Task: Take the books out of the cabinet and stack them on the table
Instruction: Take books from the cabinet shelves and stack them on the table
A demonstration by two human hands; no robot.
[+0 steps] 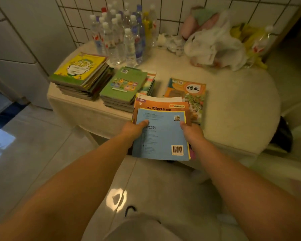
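I hold a small pile of books (161, 134) over the near edge of the round table (241, 108). A light blue back cover with a barcode lies on top, and an orange book titled "The Class Trip" shows beneath it. My left hand (135, 128) grips the pile's left side, my right hand (192, 132) its right side, thumbs on top. On the table lie a tall stack topped by a yellow-green book (81, 73), a lower stack topped by a green book (124, 84), and an orange textbook (189, 94) lying flat. The cabinet is not in view.
Several plastic water bottles (122, 33) stand at the table's far side against the tiled wall. Crumpled white plastic bags and cloth (214, 42) lie at the back right. The table's right half shows bare tablecloth. A glossy tiled floor (33, 145) spreads below.
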